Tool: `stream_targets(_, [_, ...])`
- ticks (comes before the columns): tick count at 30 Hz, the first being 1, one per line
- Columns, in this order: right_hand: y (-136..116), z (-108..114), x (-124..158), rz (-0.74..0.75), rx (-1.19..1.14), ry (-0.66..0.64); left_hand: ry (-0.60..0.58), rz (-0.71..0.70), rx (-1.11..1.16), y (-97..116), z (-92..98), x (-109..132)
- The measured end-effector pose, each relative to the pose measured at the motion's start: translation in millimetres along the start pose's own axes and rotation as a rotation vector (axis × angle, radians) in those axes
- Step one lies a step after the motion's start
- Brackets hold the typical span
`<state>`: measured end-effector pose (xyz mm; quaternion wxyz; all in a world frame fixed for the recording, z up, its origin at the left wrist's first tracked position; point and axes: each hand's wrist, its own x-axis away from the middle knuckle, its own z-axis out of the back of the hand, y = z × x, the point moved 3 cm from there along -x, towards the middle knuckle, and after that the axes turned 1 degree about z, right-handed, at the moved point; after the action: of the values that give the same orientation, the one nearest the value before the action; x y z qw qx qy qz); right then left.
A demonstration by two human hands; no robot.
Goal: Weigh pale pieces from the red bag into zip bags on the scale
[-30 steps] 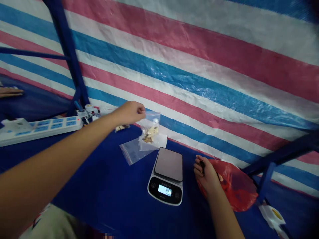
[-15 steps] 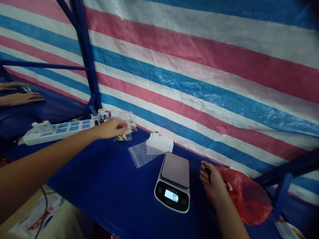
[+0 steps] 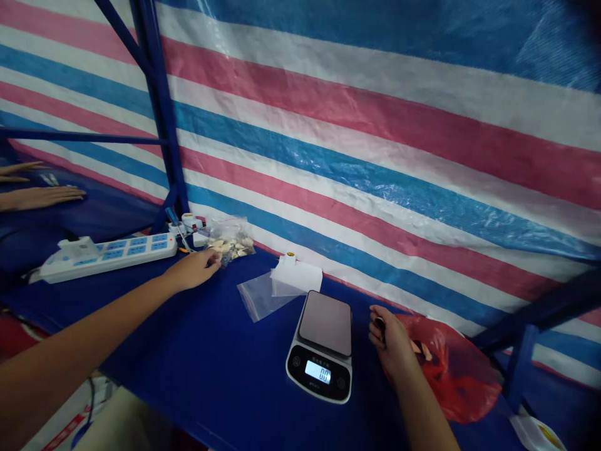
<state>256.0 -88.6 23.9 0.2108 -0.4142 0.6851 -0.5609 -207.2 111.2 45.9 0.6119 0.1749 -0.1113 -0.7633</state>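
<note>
Lying just beyond the left hand [image 3: 195, 270] and to its right, clear bags of pale pieces [image 3: 238, 245] sit nearer to it than to the right hand [image 3: 392, 343], curled around a dark piece [image 3: 380, 326] by a red bag [image 3: 455, 379], though whether the left hand grips the clear bags cannot be told.

I see red, white and blue stripes across the far sheet [image 3: 352, 150]. My table [image 3: 211, 357] is deep blue, like the frame [image 3: 162, 106]. My white-edged scale [image 3: 321, 346] has a greyish-pink plate [image 3: 325, 322] and black panel [image 3: 304, 381]; its display [image 3: 318, 372] glows pale with dark digits. At right, the bag [image 3: 462, 376] is translucent red; at left, the pieces [image 3: 237, 248] are cream, the power strip [image 3: 110, 257] white and blue.
</note>
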Motion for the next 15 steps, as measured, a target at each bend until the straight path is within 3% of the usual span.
stream_targets(2, [-0.3,-1.6,1.3,0.023,0.011,-0.011,0.008,-0.016,-0.063,14.6,0.4,10.5])
stream_targets(5, [-1.2,-4.7,3.6,0.062,0.049,-0.022,0.068,-0.072,-0.113,53.5,-1.5,27.2])
stream_targets(10, [-3.0,-11.0,8.4,0.089,0.119,-0.034,-0.041,-0.063,0.004,126.6,-28.4,32.3])
stream_targets(12, [-3.4,-12.4,9.1,0.090,0.137,-0.039,-0.038,-0.008,-0.041,143.6,-42.2,25.7])
stream_targets(15, [-3.5,-12.0,8.0,0.110,0.141,-0.046,-0.040,0.059,-0.036,152.7,-58.6,15.0])
